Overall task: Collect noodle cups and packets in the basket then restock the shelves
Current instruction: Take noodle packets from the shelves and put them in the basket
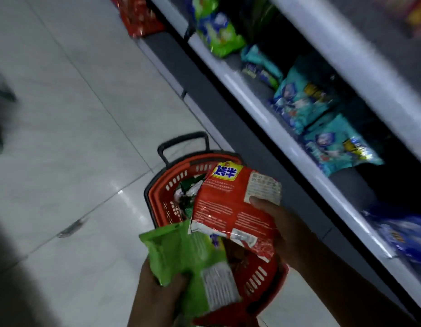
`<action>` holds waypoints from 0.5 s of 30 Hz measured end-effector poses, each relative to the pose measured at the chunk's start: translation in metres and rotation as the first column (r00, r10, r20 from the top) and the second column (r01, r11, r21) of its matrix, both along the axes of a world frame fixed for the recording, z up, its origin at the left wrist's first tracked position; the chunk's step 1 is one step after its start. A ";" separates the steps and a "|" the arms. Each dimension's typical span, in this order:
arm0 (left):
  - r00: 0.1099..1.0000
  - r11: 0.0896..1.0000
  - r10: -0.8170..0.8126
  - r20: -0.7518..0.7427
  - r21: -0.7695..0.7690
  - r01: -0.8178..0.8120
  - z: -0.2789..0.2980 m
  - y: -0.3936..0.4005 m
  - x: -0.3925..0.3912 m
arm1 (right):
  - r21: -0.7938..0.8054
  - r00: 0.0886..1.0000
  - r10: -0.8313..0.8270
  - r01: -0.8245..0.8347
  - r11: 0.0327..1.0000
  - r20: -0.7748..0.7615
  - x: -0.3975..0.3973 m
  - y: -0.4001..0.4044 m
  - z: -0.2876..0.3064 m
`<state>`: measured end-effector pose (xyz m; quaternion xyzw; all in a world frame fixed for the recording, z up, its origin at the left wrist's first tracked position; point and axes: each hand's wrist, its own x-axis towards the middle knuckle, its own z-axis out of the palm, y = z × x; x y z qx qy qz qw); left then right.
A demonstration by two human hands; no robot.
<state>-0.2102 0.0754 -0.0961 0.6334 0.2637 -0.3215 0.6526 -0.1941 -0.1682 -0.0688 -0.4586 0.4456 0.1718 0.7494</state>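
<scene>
I am gripping a green noodle packet [193, 263] in my left hand [157, 293] and pinching a red noodle packet [233, 204] in my right hand [282, 227], both over the red basket [167, 197] standing on the floor [75, 114] beside the shelves [263, 109].

Pale, glossy floor tiles [70, 95] with thin grout lines reflect dim light. A grey shelving unit [259, 107] with white edge strips runs diagonally along the right.

Bare floor [70, 109] left of basket [171, 192]
</scene>
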 end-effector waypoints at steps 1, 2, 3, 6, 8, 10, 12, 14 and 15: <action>1.000 1.000 0.007 0.014 0.029 -0.007 0.034 -0.001 0.014 | 0.008 0.999 -0.048 0.048 0.999 0.007 0.000 -0.005 0.036; 0.999 1.000 0.010 0.044 0.001 -0.010 0.064 -0.002 0.030 | 0.024 0.996 -0.081 0.080 0.997 0.029 0.002 -0.006 0.076; 0.997 1.000 0.003 0.071 -0.010 -0.003 0.097 -0.003 0.047 | 0.012 0.994 -0.098 0.097 0.995 0.055 0.002 -0.008 0.113; 0.969 0.998 -0.013 0.245 -0.055 0.027 0.199 -0.001 0.098 | -0.022 0.970 -0.126 0.133 0.991 0.208 -0.003 -0.003 0.232; 0.925 0.993 -0.064 0.375 -0.068 0.096 0.271 0.001 0.119 | -0.058 0.938 -0.137 0.164 0.985 0.319 -0.015 0.007 0.304; 0.865 0.983 -0.102 0.492 -0.084 0.164 0.344 0.004 0.134 | -0.087 0.890 -0.158 0.214 0.973 0.428 -0.029 0.018 0.373; 0.804 0.965 -0.151 0.576 -0.090 0.246 0.409 0.005 0.140 | -0.144 0.832 -0.161 0.276 0.950 0.531 -0.042 0.027 0.434; 0.732 0.951 -0.168 0.660 -0.088 0.297 0.465 0.005 0.141 | -0.210 0.789 -0.120 0.302 0.930 0.603 -0.061 0.030 0.484; 0.689 0.941 -0.172 0.704 -0.090 0.326 0.490 0.003 0.140 | -0.225 0.755 -0.111 0.327 0.918 0.646 -0.070 0.031 0.510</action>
